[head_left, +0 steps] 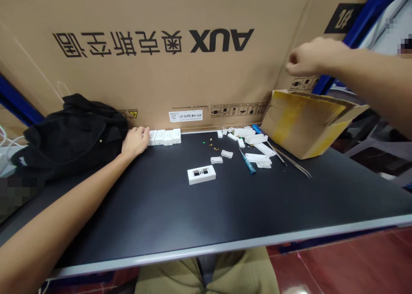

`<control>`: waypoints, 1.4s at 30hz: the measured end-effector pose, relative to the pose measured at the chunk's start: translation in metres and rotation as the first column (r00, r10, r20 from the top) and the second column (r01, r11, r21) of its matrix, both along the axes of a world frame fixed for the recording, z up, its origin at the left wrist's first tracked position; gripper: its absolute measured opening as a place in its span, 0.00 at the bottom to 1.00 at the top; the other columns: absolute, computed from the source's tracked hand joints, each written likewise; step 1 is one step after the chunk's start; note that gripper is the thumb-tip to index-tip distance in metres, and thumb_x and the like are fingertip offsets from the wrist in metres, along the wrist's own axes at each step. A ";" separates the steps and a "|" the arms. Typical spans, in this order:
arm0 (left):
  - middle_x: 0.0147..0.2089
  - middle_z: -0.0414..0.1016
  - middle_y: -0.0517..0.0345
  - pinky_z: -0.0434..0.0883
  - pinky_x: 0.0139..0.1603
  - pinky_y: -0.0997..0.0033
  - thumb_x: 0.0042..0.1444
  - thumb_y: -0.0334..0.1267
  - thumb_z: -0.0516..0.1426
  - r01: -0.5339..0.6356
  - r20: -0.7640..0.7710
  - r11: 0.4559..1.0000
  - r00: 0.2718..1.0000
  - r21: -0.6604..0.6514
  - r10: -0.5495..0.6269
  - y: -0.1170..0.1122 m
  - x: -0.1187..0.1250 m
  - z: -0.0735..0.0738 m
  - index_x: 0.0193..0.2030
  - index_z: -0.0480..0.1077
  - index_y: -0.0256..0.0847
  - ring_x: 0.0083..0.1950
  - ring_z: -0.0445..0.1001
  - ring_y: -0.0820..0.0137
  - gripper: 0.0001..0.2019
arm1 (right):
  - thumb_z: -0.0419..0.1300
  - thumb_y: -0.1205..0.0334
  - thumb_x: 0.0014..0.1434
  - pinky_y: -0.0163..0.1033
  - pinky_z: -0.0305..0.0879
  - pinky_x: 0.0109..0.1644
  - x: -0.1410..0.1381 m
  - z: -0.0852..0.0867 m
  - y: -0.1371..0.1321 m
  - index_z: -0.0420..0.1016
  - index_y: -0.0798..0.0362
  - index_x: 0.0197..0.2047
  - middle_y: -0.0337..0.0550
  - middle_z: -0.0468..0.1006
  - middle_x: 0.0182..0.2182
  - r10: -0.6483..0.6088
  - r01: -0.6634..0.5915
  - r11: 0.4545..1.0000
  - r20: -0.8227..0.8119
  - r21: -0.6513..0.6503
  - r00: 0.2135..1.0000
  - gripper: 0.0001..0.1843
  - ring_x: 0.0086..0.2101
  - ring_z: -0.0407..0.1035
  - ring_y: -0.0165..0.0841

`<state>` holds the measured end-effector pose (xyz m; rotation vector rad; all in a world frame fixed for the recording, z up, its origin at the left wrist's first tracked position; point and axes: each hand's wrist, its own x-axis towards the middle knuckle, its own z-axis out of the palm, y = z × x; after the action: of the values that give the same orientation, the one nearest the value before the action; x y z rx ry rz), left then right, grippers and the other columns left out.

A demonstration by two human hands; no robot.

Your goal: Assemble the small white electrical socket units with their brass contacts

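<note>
My left hand (135, 140) rests at the back left of the black table (161, 216), fingers curled against the end of a row of white plastic blocks (165, 137) lined up along the cardboard wall. My right hand (310, 56) is raised high above the small open cardboard box (305, 122) at the back right, fingers pinched together; what they hold, if anything, is too small to see. A white rectangular frame with slots (201, 174) lies alone near the table's middle.
A black bag (74, 135) sits at the back left. Loose white plastic parts (254, 146), tiny brass pieces (213, 146), a blue-handled screwdriver (247, 162) and metal tweezers (294, 164) lie back right. A large AUX cardboard carton (161, 49) stands behind the table.
</note>
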<state>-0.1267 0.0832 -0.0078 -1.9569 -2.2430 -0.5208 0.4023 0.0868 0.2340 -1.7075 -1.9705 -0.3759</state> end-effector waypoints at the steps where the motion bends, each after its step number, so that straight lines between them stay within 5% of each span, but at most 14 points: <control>1: 0.65 0.76 0.45 0.82 0.61 0.49 0.74 0.46 0.63 -0.013 -0.003 1.000 1.000 0.021 0.014 0.002 0.001 0.000 0.65 0.73 0.39 0.60 0.80 0.57 0.19 | 0.11 0.69 0.65 0.41 0.64 0.51 -0.009 -0.002 0.016 0.82 0.77 0.50 0.48 0.67 0.72 -0.005 0.015 0.993 0.079 -0.115 0.997 0.56 0.48 0.76 0.23; 4: 0.65 0.76 0.45 0.81 0.61 0.49 0.74 0.46 0.63 -0.022 -0.016 0.998 1.000 0.060 0.023 0.004 0.003 -0.001 0.65 0.73 0.39 0.60 0.80 0.57 0.19 | 0.26 0.60 0.80 0.39 0.68 0.52 -0.039 -0.035 0.039 0.83 0.69 0.46 0.47 0.79 0.61 0.119 -0.021 0.928 0.241 -0.373 0.963 0.44 0.45 0.78 0.25; 6: 0.65 0.76 0.45 0.81 0.61 0.48 0.74 0.46 0.63 -0.014 -0.027 0.997 1.000 0.076 0.016 0.005 0.003 0.000 0.65 0.73 0.39 0.60 0.80 0.57 0.19 | 0.63 0.54 0.75 0.43 0.80 0.47 -0.060 -0.071 0.038 0.81 0.57 0.52 0.46 0.83 0.49 0.273 -0.097 0.849 0.274 -0.520 0.922 0.14 0.42 0.79 0.32; 7: 0.65 0.76 0.45 0.81 0.61 0.48 0.74 0.46 0.63 -0.010 -0.032 0.996 0.999 0.083 0.012 0.005 0.002 0.000 0.65 0.73 0.39 0.61 0.80 0.57 0.19 | 0.68 0.52 0.72 0.43 0.81 0.45 -0.070 -0.089 0.035 0.80 0.55 0.52 0.44 0.83 0.46 0.362 -0.142 0.791 0.268 -0.595 0.893 0.15 0.40 0.79 0.34; 10: 0.65 0.76 0.45 0.79 0.63 0.46 0.75 0.48 0.61 0.007 -0.042 0.994 0.999 0.107 -0.003 0.007 0.000 -0.001 0.64 0.74 0.39 0.63 0.78 0.55 0.19 | 0.67 0.52 0.72 0.42 0.80 0.42 -0.094 -0.131 0.021 0.81 0.55 0.49 0.42 0.83 0.42 0.584 -0.270 0.620 0.203 -0.737 0.786 0.14 0.37 0.78 0.32; 14: 0.62 0.77 0.38 0.74 0.68 0.46 0.80 0.48 0.46 0.060 -0.053 0.988 0.997 0.145 -0.052 0.013 -0.005 -0.003 0.58 0.75 0.37 0.69 0.72 0.47 0.21 | 0.68 0.49 0.72 0.39 0.77 0.39 -0.108 -0.157 0.007 0.81 0.55 0.46 0.39 0.82 0.37 0.727 -0.384 0.469 0.100 -0.796 0.679 0.15 0.32 0.75 0.29; 17: 0.59 0.77 0.38 0.71 0.70 0.46 0.79 0.46 0.46 0.133 -0.073 0.974 0.990 0.182 -0.122 0.018 -0.010 -0.004 0.56 0.75 0.33 0.68 0.71 0.47 0.21 | 0.73 0.53 0.64 0.39 0.73 0.35 -0.109 -0.165 0.000 0.82 0.51 0.42 0.38 0.82 0.34 0.767 -0.451 0.432 0.055 -0.781 0.640 0.11 0.29 0.72 0.30; 22: 0.61 0.78 0.47 0.77 0.65 0.45 0.75 0.47 0.61 0.265 -0.096 0.903 0.964 0.338 -0.247 0.020 -0.016 -0.004 0.61 0.75 0.37 0.62 0.78 0.55 0.18 | 0.72 0.69 0.49 0.42 0.61 0.27 -0.101 -0.166 -0.015 0.81 0.46 0.36 0.36 0.81 0.29 0.745 -0.525 0.483 0.013 -0.701 0.667 0.12 0.26 0.70 0.33; 26: 0.53 0.79 0.50 0.77 0.61 0.48 0.75 0.53 0.59 0.401 -0.122 0.730 0.906 0.554 -0.405 0.006 -0.001 0.003 0.54 0.75 0.37 0.55 0.78 0.59 0.19 | 0.68 0.67 0.52 0.41 0.61 0.31 -0.089 -0.164 -0.041 0.80 0.48 0.41 0.39 0.80 0.32 0.706 -0.549 0.542 -0.009 -0.636 0.708 0.12 0.30 0.71 0.35; 28: 0.39 0.75 0.50 0.76 0.54 0.50 0.77 0.56 0.47 0.539 -0.167 0.608 0.812 0.583 -0.560 -0.009 0.020 0.006 0.39 0.71 0.40 0.45 0.76 0.60 0.25 | 0.67 0.65 0.53 0.40 0.60 0.32 -0.086 -0.166 -0.057 0.79 0.49 0.41 0.40 0.79 0.32 0.698 -0.561 0.550 -0.028 -0.619 0.716 0.10 0.30 0.70 0.34; 32: 0.23 0.63 0.61 0.69 0.30 0.63 0.74 0.61 0.46 0.862 -0.228 0.269 0.391 0.429 -0.892 -0.049 0.079 0.006 0.30 0.64 0.45 0.26 0.65 0.67 0.26 | 0.65 0.63 0.55 0.37 0.59 0.33 -0.089 -0.175 -0.079 0.75 0.50 0.38 0.37 0.75 0.31 0.718 -0.614 0.468 -0.131 -0.636 0.683 0.06 0.28 0.67 0.31; 34: 0.22 0.61 0.64 0.65 0.25 0.65 0.73 0.65 0.46 0.924 -0.211 0.097 0.185 0.369 -0.960 -0.066 0.108 0.004 0.32 0.62 0.46 0.23 0.64 0.69 0.27 | 0.63 0.64 0.56 0.37 0.59 0.33 -0.091 -0.180 -0.085 0.71 0.50 0.36 0.36 0.73 0.30 0.728 -0.654 0.429 -0.190 -0.623 0.659 0.05 0.28 0.65 0.30; 37: 0.24 0.61 0.67 0.57 0.21 0.64 0.72 0.60 0.52 0.948 -0.088 -0.077 -0.052 0.310 -0.995 -0.076 0.140 0.002 0.36 0.61 0.46 0.22 0.61 0.70 0.21 | 0.62 0.65 0.58 0.36 0.60 0.34 -0.091 -0.184 -0.091 0.68 0.49 0.35 0.36 0.73 0.31 0.734 -0.714 0.385 -0.274 -0.584 0.621 0.05 0.30 0.66 0.30; 42: 0.24 0.56 0.70 0.52 0.19 0.64 0.62 0.40 0.61 0.948 0.102 -0.111 -0.147 0.297 -0.984 -0.070 0.156 0.002 0.37 0.59 0.47 0.20 0.57 0.72 0.12 | 0.64 0.64 0.61 0.36 0.62 0.35 -0.086 -0.187 -0.098 0.70 0.49 0.38 0.36 0.75 0.33 0.698 -0.740 0.450 -0.321 -0.500 0.641 0.06 0.31 0.68 0.31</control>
<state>0.0297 0.0134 -0.0056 -3.3015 -0.0007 -1.0386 0.3159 -0.0108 0.0471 -0.9171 -2.7034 0.6943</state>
